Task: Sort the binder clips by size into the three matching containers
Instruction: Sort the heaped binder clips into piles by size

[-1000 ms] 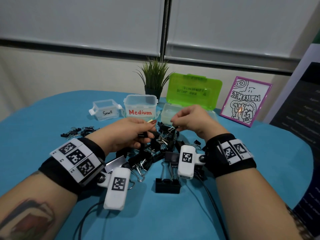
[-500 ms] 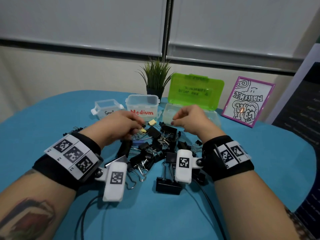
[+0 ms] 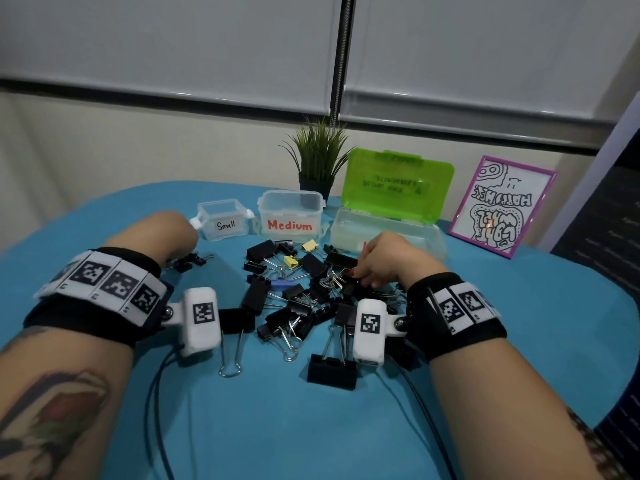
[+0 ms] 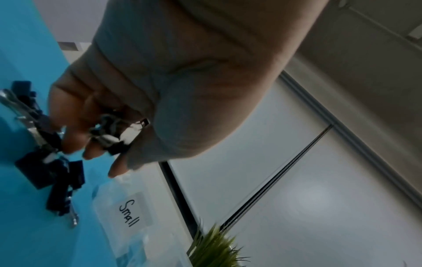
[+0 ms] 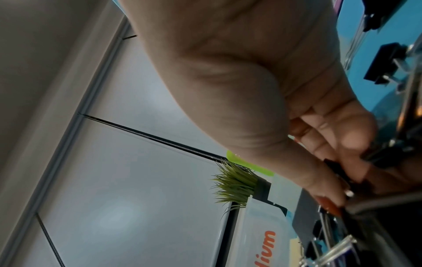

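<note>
Blue surface point(image 3: 519, 341) carries everything. Far edge: green-lidded container point(image 3: 388, 233), "Medium" container point(image 3: 291, 216), "Small" container point(image 3: 223, 221). Binder clip pile point(image 3: 298, 292) lies mid-surface, between the hands. Left hand point(image 3: 156, 237), near the Small container, fingers curled round small black clips point(image 4: 114, 133). Right hand point(image 3: 391, 261) pinches a black clip point(image 5: 338, 171) in the pile.

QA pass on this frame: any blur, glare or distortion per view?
Head: sharp centre, wide-angle bend at edges, left hand motion-smeared. Left wrist: dim, small clips in fingers blurred, Small container label readable. Right wrist: right hand close and soft, clip pile dark.
</note>
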`<state>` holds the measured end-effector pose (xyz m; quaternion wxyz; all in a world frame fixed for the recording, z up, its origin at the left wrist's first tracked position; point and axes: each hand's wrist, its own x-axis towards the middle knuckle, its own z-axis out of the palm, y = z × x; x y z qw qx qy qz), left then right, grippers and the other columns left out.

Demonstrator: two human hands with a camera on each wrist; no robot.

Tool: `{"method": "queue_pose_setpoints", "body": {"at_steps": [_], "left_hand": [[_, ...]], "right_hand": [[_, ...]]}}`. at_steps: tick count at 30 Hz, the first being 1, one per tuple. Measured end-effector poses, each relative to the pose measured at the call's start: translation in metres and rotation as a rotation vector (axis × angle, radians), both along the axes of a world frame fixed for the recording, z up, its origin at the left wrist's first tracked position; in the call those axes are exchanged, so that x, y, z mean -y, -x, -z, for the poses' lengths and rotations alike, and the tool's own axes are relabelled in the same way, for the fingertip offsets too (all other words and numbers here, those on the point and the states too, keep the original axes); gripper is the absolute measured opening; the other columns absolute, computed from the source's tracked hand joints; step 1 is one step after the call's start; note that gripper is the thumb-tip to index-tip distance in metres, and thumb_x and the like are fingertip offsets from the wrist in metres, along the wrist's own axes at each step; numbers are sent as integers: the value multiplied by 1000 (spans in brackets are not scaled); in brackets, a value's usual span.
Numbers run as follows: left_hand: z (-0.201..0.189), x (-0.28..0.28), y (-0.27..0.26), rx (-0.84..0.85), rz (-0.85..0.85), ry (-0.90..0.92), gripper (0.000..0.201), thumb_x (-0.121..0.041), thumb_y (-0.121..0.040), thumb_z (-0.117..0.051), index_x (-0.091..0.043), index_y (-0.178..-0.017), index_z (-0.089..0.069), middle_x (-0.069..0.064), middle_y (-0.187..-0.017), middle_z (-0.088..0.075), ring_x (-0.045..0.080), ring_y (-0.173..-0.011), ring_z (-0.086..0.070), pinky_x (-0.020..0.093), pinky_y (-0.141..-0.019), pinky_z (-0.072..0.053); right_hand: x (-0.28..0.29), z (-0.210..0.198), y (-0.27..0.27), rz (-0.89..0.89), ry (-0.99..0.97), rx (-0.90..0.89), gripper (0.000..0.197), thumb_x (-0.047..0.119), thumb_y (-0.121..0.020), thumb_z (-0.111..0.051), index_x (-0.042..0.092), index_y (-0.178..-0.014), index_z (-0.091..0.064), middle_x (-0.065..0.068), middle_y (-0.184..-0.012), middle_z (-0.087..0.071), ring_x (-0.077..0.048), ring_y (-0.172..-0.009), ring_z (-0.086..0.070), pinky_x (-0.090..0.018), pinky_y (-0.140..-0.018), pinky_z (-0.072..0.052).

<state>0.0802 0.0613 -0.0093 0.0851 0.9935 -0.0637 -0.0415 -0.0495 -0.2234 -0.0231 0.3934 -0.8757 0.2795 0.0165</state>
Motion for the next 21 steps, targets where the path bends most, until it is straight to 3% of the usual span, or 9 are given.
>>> {"method": "queue_pose_setpoints", "body": {"at_steps": [2, 4, 7, 10, 14, 18, 21], "left_hand": [[-6, 10, 12, -2, 5, 61, 37, -27, -102, -48, -4, -127, -61, 17, -120, -62, 33, -102, -58, 36, -80, -45], [-12, 18, 23, 11, 29, 196, 40, -35, -100, -52, -10, -131, -61, 16, -131, -59, 34, -116, -55, 38, -94, -43], [-20, 28, 45, -2, 98, 527, 35, -41, -95, -61, -21, -123, -68, 7, -127, -62, 28, -115, -56, 42, -102, -43], [-19, 42, 62, -250, 205, 853, 27, -32, -93, -66, -16, -115, -67, 8, -116, -70, 19, -101, -67, 39, -90, -55], [-11, 66, 82, -547, 287, 1113, 28, -19, -97, -60, -3, -120, -59, 20, -113, -70, 15, -75, -72, 24, -60, -58], [1, 79, 92, -681, 361, 1172, 21, -8, -96, -58, -8, -117, -58, 12, -97, -71, 12, -71, -73, 19, -55, -56], [7, 81, 92, -741, 415, 1195, 26, -2, -95, -57, -4, -121, -59, 16, -104, -72, 14, -77, -74, 19, -57, -57]], "right_hand": [[1, 0, 0, 7, 4, 21, 14, -2, -83, -76, -7, -93, -66, -21, -85, -72, -26, -67, -67, -40, -79, -61], [2, 2, 0, 17, 20, 48, 25, -3, -79, -78, -11, -101, -68, -25, -89, -73, -28, -66, -67, -46, -81, -62], [5, 2, 1, 24, 25, 89, 24, -3, -78, -77, -9, -100, -70, -21, -84, -74, -28, -65, -69, -45, -77, -63], [7, -4, 2, 42, 21, 195, 17, -1, -78, -79, 0, -92, -69, -20, -89, -75, -26, -66, -72, -36, -64, -63], [-5, -13, 8, -142, -221, 491, 25, -9, -78, -77, -8, -98, -62, -22, -85, -70, -24, -62, -65, -28, -57, -59], [-18, -16, 11, -401, -354, 552, 21, -12, -76, -76, -3, -87, -62, -16, -71, -66, -25, -59, -63, -29, -54, -57], [-20, -16, 12, -441, -358, 520, 18, -12, -76, -76, -4, -86, -62, -20, -73, -66, -27, -59, -66, -27, -56, -60]]}}
